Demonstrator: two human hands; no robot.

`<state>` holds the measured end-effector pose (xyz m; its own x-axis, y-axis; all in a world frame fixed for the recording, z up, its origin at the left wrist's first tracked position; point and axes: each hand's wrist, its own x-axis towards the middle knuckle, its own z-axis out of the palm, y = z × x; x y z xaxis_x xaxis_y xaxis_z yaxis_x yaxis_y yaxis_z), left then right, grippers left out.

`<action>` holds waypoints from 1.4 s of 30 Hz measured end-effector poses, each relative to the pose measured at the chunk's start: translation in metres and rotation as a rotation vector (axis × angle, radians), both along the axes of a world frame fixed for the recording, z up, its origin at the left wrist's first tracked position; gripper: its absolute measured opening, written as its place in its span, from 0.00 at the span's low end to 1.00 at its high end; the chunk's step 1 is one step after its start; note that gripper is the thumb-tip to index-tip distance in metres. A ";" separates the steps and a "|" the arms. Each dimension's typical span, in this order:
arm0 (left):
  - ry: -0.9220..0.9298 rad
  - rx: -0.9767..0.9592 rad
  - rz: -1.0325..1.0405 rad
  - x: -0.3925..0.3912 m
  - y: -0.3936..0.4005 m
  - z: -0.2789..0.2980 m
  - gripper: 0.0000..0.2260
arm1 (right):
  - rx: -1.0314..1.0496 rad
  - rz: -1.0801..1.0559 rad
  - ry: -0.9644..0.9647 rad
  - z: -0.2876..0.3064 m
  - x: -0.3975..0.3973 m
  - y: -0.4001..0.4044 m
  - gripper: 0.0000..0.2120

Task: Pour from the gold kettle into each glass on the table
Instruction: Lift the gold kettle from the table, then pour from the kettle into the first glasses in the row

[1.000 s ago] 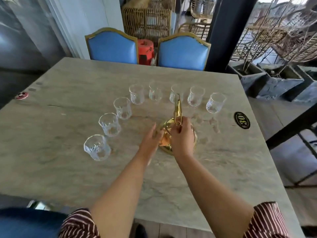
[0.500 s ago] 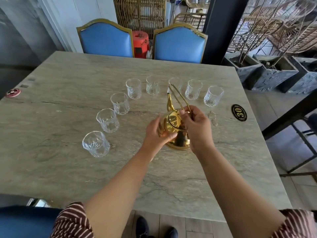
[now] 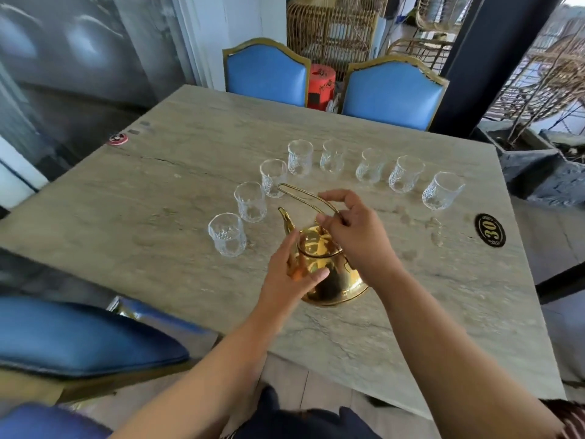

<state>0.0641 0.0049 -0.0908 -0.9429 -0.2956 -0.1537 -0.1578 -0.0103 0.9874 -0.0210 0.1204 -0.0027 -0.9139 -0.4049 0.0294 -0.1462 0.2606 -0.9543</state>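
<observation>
The gold kettle (image 3: 329,274) stands on the marble table (image 3: 158,217) in front of me, lid off, spout pointing up and left toward the nearest glasses. My right hand (image 3: 357,236) pinches its thin wire handle, which leans to the left. Against the kettle's left side rests my left hand (image 3: 291,274), thumb on the body. Several clear cut glasses form an arc beyond it, from the nearest left glass (image 3: 227,235) to the far right glass (image 3: 441,191). All look empty.
A black round "30" disc (image 3: 490,230) lies at the right, and a small red disc (image 3: 118,138) lies at the table's left edge. Two blue chairs (image 3: 266,74) stand at the far side, another blue seat (image 3: 79,337) at my near left.
My view has shifted right and nearer, so the table sits further right in the frame. The kettle's handle has swung from upright to leaning left, and my left hand now grips the kettle's side.
</observation>
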 end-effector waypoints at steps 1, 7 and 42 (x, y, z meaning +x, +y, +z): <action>0.010 0.023 0.017 0.007 -0.002 0.002 0.37 | 0.011 0.021 -0.006 0.000 0.002 -0.005 0.11; 0.029 0.110 0.136 0.031 -0.017 0.003 0.33 | 0.068 0.138 0.004 0.003 0.009 -0.039 0.11; -0.124 0.285 0.153 0.053 -0.052 0.024 0.27 | 0.274 0.149 0.085 0.016 0.017 -0.098 0.09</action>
